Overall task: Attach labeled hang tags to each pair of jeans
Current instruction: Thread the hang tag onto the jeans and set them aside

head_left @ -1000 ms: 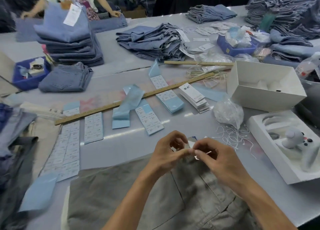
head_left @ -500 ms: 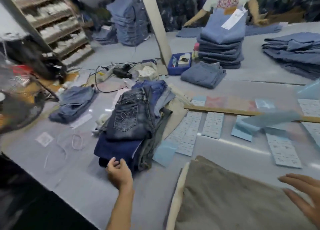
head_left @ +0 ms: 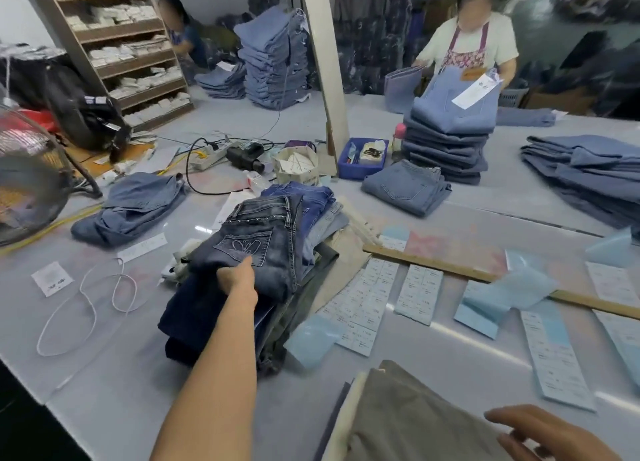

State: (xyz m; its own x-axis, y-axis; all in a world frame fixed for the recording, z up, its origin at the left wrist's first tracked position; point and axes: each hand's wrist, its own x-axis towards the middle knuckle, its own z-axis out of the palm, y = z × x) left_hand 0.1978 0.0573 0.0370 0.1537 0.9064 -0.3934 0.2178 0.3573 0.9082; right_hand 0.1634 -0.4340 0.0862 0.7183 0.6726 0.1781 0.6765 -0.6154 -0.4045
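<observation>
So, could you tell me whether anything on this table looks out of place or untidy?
Yes: a white cord lies loose in tangled loops on the table, left of the stack of dark jeans that the left hand touches, and a blue label sheet curls up off the wooden ruler.

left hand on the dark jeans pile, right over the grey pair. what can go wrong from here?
1. The left hand grips the embroidered-pocket jeans on a leaning pile; pulling may drag the pairs beneath off it.
2. The pile's edge overlaps the label sheets; sliding denim may scatter them.
3. The right hand hovers open above the grey trousers, so nothing pins them.
</observation>
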